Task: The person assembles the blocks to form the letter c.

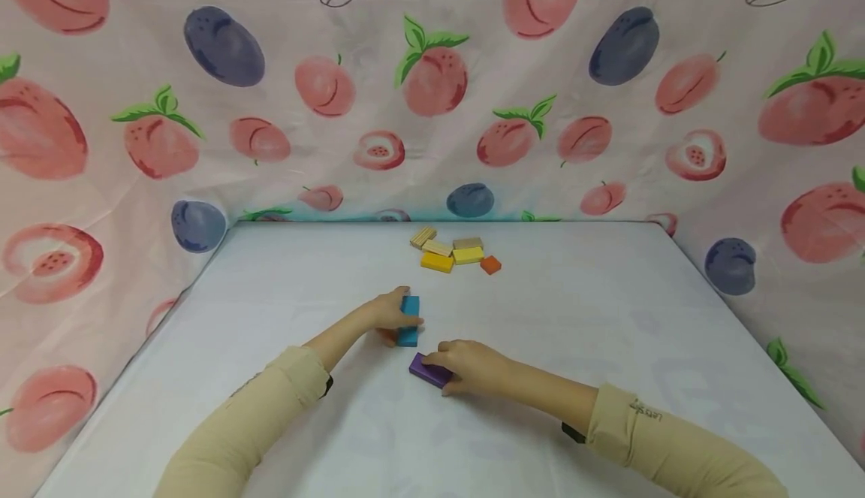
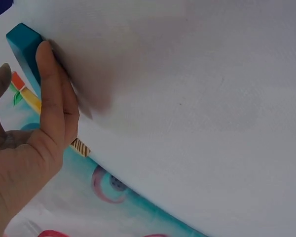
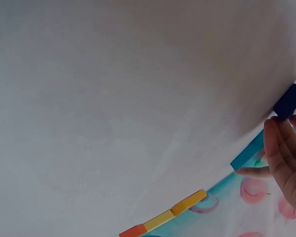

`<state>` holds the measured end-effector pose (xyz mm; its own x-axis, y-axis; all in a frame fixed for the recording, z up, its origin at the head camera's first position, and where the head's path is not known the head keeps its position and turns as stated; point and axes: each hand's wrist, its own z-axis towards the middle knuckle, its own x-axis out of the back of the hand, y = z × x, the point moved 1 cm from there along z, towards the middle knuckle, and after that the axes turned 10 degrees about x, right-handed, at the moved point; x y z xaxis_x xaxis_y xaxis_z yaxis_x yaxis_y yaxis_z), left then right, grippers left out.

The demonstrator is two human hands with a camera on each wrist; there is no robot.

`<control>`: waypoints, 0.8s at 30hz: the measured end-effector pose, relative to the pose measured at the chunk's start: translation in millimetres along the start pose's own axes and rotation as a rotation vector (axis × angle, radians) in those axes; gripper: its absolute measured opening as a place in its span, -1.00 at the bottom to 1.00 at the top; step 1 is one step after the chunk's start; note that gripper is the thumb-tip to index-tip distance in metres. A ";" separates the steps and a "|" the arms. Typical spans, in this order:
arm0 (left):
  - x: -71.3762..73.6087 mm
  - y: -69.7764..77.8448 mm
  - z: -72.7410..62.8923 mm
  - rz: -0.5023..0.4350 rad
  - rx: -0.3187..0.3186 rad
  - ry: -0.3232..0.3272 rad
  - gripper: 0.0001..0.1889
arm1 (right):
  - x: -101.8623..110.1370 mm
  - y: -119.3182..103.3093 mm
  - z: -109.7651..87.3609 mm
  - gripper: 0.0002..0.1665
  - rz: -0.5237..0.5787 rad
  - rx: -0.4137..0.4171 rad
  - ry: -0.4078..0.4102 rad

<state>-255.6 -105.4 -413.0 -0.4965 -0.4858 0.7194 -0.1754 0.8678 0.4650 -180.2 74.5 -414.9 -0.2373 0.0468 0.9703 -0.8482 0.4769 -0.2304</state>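
My left hand [image 1: 387,310] is at a blue block [image 1: 409,309] left of the table's middle, one finger reaching across its top. In the left wrist view the fingers [image 2: 52,94] lie along one long side of this block, and the thumb stands on the other side. Nearer to me, my right hand [image 1: 478,367] holds a purple block [image 1: 426,372] by its right end. The purple block lies slanted, a short gap from the near end of the blue one. Only its dark end [image 3: 286,101] shows in the right wrist view, between the fingertips.
Toward the back of the white table [image 1: 574,318] several blocks lie in a loose cluster: a yellow-orange block [image 1: 437,262], a pale yellow block [image 1: 468,256], an orange block [image 1: 490,265] and wood-coloured blocks [image 1: 423,237]. A fruit-print cloth [image 1: 378,100] hangs behind and on both sides.
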 end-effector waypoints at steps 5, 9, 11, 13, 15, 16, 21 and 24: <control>2.1 -6.8 -7.4 0.093 -0.093 0.200 -0.36 | -2.6 -2.5 -1.6 -0.47 -0.031 0.051 0.024; 0.2 -14.7 -13.0 0.076 -0.208 0.304 -0.47 | -3.8 -5.0 -2.3 -0.46 -0.031 0.063 0.031; -2.0 -18.1 -15.3 0.090 -0.282 0.309 -0.50 | -4.3 -5.8 -2.7 -0.45 -0.034 0.066 0.030; -4.5 -20.6 -17.5 0.108 -0.344 0.292 -0.52 | -4.5 -6.3 -3.1 -0.44 -0.043 0.068 0.025; -7.2 -23.0 -19.5 0.142 -0.400 0.279 -0.54 | -4.7 -6.6 -3.2 -0.45 -0.057 0.072 0.025; -8.4 -24.0 -20.7 0.160 -0.419 0.274 -0.55 | -4.7 -6.5 -3.1 -0.46 -0.062 0.076 0.028; -10.6 -28.8 -29.3 0.255 -0.517 0.271 -0.62 | -3.1 -6.8 1.8 -0.54 -0.085 0.064 0.029; -10.7 -31.1 -33.8 0.328 -0.595 0.283 -0.66 | -1.8 -6.5 5.8 -0.57 -0.121 0.069 0.033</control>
<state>-216.2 -130.7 -417.7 -0.1912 -0.2892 0.9380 0.4751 0.8089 0.3463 -176.9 66.3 -415.6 -0.1168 0.0216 0.9929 -0.9005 0.4194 -0.1151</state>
